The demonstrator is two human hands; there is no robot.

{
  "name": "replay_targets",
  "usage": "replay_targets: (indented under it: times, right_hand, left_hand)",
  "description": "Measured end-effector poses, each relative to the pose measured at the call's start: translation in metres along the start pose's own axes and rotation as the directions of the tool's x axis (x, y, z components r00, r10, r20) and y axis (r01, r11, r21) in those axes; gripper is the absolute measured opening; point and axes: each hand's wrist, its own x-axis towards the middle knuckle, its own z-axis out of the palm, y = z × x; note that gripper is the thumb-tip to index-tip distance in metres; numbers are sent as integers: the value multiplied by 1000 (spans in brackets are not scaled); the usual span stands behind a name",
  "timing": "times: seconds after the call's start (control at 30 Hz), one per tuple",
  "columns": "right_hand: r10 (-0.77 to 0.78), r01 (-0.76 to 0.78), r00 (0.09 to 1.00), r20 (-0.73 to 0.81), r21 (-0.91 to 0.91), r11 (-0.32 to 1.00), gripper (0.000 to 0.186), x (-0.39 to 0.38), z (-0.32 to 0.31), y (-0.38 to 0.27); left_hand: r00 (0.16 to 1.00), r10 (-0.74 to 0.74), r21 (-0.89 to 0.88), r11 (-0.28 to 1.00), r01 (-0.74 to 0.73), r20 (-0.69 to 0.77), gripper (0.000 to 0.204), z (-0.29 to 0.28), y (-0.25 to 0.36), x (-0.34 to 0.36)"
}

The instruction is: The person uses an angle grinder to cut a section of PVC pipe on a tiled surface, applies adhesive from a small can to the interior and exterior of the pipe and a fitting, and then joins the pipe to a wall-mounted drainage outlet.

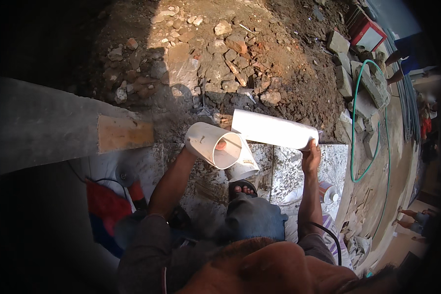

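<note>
A white plastic pipe fitting with a branch is held in my left hand, its wide round mouth facing toward me and to the right. Most of that hand is hidden behind the fitting. My right hand grips the right end of a straight white plastic pipe, fingers wrapped around it. The pipe lies nearly level, tilted down to the right. Its left end is close to the fitting's far side; whether they touch, I cannot tell. Below them is my sandalled foot on stained white slabs.
Rubble and stones cover the ground ahead. A grey concrete column juts in from the left. Nearby are a power tool and a red-blue cloth. At right are a can, green hose, concrete blocks and people.
</note>
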Motion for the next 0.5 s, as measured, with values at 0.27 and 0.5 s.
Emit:
replay_targets:
  times: [0.27, 0.5]
  right_hand:
    - [-14, 25, 1000, 24, -533, 846, 57, 6, 22, -15]
    - [-178, -113, 962, -207, -895, 432, 73, -10, -61, -83]
  left_hand:
    - [996, 75, -451, 888, -84, -37, 50, 30, -16, 6]
    - [999, -2, -597, 802, -25, -45, 52, 31, -46, 9]
